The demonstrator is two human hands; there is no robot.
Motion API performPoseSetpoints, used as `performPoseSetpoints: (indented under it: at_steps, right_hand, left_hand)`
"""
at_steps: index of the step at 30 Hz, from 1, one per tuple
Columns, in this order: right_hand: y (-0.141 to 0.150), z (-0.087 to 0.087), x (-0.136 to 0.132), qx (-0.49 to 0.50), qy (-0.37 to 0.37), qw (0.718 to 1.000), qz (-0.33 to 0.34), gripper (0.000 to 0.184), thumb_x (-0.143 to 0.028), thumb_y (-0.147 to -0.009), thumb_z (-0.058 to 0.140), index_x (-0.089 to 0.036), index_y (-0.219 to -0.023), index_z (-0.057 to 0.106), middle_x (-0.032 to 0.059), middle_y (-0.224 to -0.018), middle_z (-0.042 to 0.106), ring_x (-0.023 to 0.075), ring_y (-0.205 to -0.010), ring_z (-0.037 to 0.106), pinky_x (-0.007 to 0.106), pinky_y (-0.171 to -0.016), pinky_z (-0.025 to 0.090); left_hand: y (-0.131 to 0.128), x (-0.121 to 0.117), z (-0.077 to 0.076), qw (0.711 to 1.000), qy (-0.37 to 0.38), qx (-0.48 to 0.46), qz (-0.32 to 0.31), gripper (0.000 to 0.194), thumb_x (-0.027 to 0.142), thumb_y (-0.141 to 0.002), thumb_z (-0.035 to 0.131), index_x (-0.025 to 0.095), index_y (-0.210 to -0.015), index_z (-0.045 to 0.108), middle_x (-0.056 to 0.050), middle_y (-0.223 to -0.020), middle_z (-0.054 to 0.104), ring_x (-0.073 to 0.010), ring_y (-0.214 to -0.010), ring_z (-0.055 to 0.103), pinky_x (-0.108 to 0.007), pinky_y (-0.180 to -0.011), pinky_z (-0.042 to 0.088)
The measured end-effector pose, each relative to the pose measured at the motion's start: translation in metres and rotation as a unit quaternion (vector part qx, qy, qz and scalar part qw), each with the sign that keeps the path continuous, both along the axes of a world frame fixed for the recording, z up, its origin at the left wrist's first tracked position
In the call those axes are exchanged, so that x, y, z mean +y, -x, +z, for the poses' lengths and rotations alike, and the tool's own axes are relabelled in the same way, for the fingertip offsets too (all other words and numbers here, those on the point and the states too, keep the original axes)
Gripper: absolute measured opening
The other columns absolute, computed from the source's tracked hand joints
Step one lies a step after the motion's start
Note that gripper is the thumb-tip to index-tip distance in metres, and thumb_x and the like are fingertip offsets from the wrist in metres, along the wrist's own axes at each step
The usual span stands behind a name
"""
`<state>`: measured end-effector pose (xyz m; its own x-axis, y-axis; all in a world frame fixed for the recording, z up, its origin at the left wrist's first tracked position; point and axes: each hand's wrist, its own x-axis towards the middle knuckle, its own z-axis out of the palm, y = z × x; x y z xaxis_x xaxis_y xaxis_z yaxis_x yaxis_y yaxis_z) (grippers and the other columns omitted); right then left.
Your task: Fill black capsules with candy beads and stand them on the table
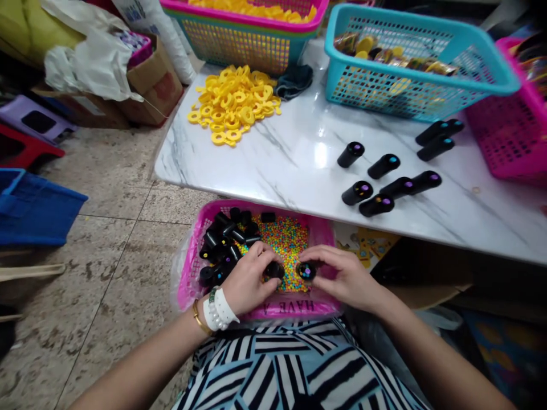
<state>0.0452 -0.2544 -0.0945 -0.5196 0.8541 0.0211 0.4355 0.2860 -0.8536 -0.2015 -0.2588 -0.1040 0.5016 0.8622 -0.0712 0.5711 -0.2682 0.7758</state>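
Observation:
A pink basket [188, 279] lined with clear plastic rests at my lap, holding many small coloured beads [282, 236] and a heap of black tubes [222, 239] on its left side. My left hand [252, 276] is closed around a black tube [273, 270] over the beads. Beside it, my right hand [335, 270] grips another black tube [306, 271] between thumb and fingers. Purple and blue beads show in the mouth of that right tube. Both tubes are held apart from each other.
Several black tubes [354, 154] stand on the marble-patterned table [273, 171]. Yellow ring pieces [235, 102] lie piled at its left, near a dark cloth [294, 81]. Behind are a blue basket [410, 91] and a basket of yellow pieces [243, 42]. Stools [38, 117] stand at left.

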Motion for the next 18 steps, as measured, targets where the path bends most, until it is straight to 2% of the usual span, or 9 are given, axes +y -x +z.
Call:
performPoseSetpoints:
  at_steps: [3,6,10,12,14,16,18]
  right_hand:
    - [-0.003,0.004,-0.004,0.020,-0.024,0.999,-0.042,0.028,-0.014,-0.080,0.064,-0.021,-0.108,0.066,0.0067,-0.104,0.068,0.0175,-0.095,0.064,0.033,-0.085,0.053]
    - [-0.007,0.013,-0.011,0.031,-0.031,0.998,-0.052,0.027,-0.015,-0.079,0.065,-0.021,-0.106,0.066,0.0051,-0.097,0.069,0.0169,-0.089,0.065,0.032,-0.081,0.053]
    - [-0.031,0.041,-0.019,0.032,-0.042,0.994,-0.091,0.026,-0.017,-0.077,0.068,-0.023,-0.103,0.068,0.0033,-0.093,0.070,0.0165,-0.083,0.066,0.028,-0.074,0.053]
    - [-0.058,0.058,-0.019,0.024,-0.062,0.986,-0.152,0.026,-0.019,-0.078,0.069,-0.025,-0.103,0.068,0.0040,-0.096,0.070,0.0175,-0.085,0.066,0.027,-0.074,0.054]
    - [-0.095,0.070,-0.011,0.011,-0.086,0.966,-0.243,0.026,-0.024,-0.079,0.069,-0.025,-0.105,0.068,0.0053,-0.101,0.070,0.0194,-0.090,0.066,0.028,-0.074,0.054]
    - [-0.134,0.073,0.007,-0.003,-0.094,0.933,-0.347,0.032,-0.030,-0.077,0.072,-0.022,-0.107,0.067,0.0068,-0.102,0.070,0.0212,-0.089,0.067,0.029,-0.073,0.054]
    - [-0.167,0.068,0.034,-0.013,-0.095,0.896,-0.434,0.040,-0.037,-0.071,0.076,-0.018,-0.106,0.068,0.0072,-0.094,0.072,0.0220,-0.082,0.067,0.030,-0.069,0.054]
  left_hand:
    - [-0.005,0.004,0.011,1.000,-0.018,-0.016,-0.012,0.026,0.012,-0.079,0.060,0.020,-0.104,0.058,-0.005,-0.103,0.059,-0.0187,-0.099,0.058,-0.036,-0.089,0.050]
    - [-0.007,0.008,0.025,0.998,-0.055,-0.005,-0.017,0.023,0.015,-0.083,0.057,0.020,-0.105,0.058,-0.005,-0.101,0.064,-0.0179,-0.094,0.062,-0.033,-0.083,0.052]
    - [0.000,0.022,0.047,0.990,-0.138,0.015,0.000,0.024,0.024,-0.088,0.054,0.024,-0.111,0.058,-0.004,-0.107,0.067,-0.0177,-0.096,0.066,-0.029,-0.081,0.055]
    - [0.004,0.039,0.059,0.984,-0.175,0.022,0.016,0.027,0.028,-0.086,0.056,0.025,-0.113,0.059,-0.004,-0.110,0.068,-0.0189,-0.095,0.067,-0.029,-0.081,0.055]
    - [0.005,0.062,0.072,0.980,-0.196,0.025,0.023,0.027,0.030,-0.085,0.056,0.024,-0.111,0.061,-0.005,-0.107,0.069,-0.0199,-0.091,0.067,-0.031,-0.080,0.055]
    - [-0.002,0.090,0.084,0.980,-0.196,0.034,0.018,0.026,0.030,-0.082,0.055,0.023,-0.106,0.062,-0.005,-0.100,0.070,-0.0192,-0.084,0.066,-0.032,-0.077,0.055]
    - [-0.014,0.122,0.093,0.981,-0.187,0.053,0.013,0.026,0.029,-0.079,0.056,0.021,-0.102,0.064,-0.004,-0.095,0.069,-0.0178,-0.076,0.064,-0.032,-0.076,0.054]
